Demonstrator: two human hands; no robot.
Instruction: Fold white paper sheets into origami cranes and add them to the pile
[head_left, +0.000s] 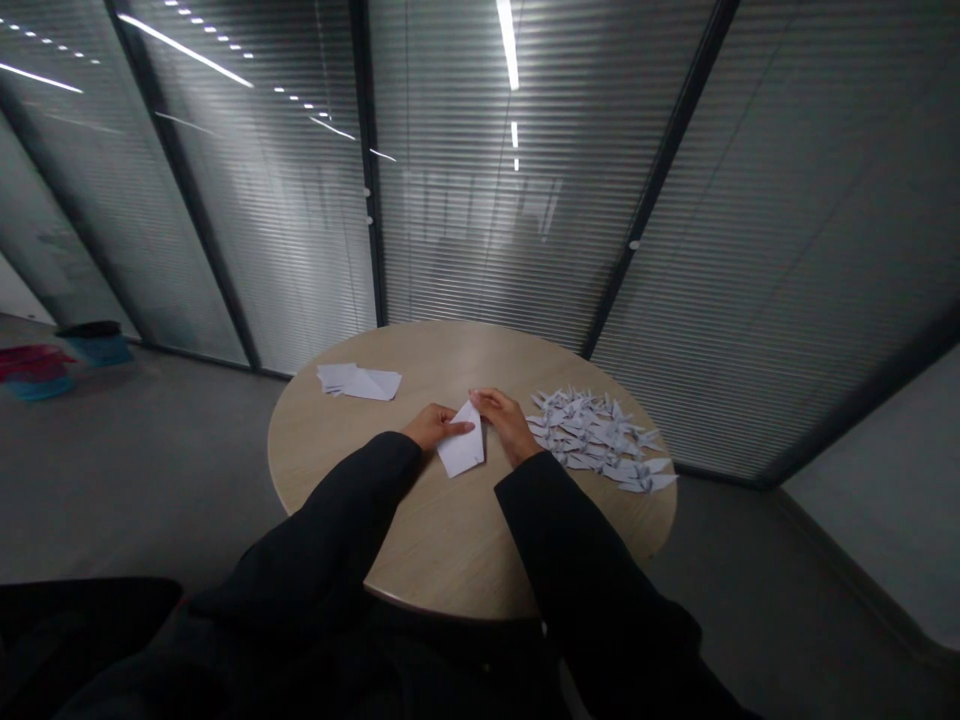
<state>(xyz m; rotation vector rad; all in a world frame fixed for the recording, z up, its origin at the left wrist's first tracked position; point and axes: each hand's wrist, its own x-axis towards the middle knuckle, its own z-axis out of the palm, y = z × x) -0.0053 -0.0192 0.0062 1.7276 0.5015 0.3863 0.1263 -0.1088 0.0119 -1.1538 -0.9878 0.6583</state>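
The **L hand** (pixel 433 427) and **R hand** (pixel 507 422) sit on either side of a **folded white paper sheet** (pixel 460 442), which lies flat on a **round wooden table** (pixel 442 540), roughly mid-table, w/ its narrow end pointing away from the person. L fingers are extended & closed together, tips on the sheet's upper L edge. R fingers lie together over its top corner. Both look like they're pressing or pinching the paper, but a firm grip can't be confirmed: thumbs & undersides are hidden.

Risk: paper is thin & the tabletop looks smooth, so if either hand eases off, the sheet could slide or its fold spring open. Uneven finger pressure could skew the crease. **R sleeve** (pixel 570 550) ends just beside a **pile of small paper cranes** (pixel 596 436); a sideways swing of that arm could knock them, & those nearest the R table edge could drop to the floor. **L sleeve** (pixel 352 500) lies across the near L part of the table.

Beyond the L hand, a **loose stack of paper sheets** (pixel 358 381) lies nr the far edge, also easy to disturb. Nothing sits btwn hands & sheet. Further off: **glass partition w/ blinds** (pixel 480 200), and **red & blue items** (pixel 45 365) on the **grey floor** (pixel 150 470).
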